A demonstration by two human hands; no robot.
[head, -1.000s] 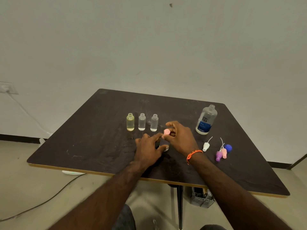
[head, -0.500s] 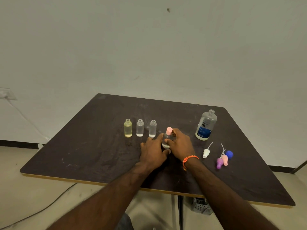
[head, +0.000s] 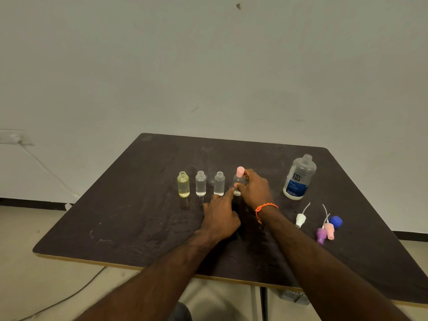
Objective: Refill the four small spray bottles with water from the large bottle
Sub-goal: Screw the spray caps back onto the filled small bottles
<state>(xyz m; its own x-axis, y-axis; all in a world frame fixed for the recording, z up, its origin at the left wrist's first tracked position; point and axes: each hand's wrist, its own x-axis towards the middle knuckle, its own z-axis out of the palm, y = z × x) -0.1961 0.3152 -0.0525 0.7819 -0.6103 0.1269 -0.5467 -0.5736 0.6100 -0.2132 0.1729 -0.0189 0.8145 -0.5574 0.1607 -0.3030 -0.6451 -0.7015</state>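
Observation:
Four small bottles stand in a row on the dark table [head: 143,218]: a yellowish bottle [head: 183,184], a clear bottle [head: 200,183] and a second clear bottle [head: 219,183], all uncapped, and a pink-capped spray bottle [head: 239,178] at the right end. My right hand [head: 256,189] is wrapped around the pink-capped bottle, which stands on the table. My left hand [head: 221,216] lies just in front, one fingertip touching the bottle's base. The large bottle [head: 300,178] with a blue label stands uncapped to the right.
Loose spray heads lie at the right: a white spray head [head: 300,219], a pink spray head [head: 329,230] and a purple spray head [head: 321,235], beside a blue cap [head: 336,221]. A cable runs from a wall socket [head: 14,136] down to the floor at left.
The pink-capped bottle went from in front of the row to its right end, carried by my right hand. My left hand let go and drew back slightly.

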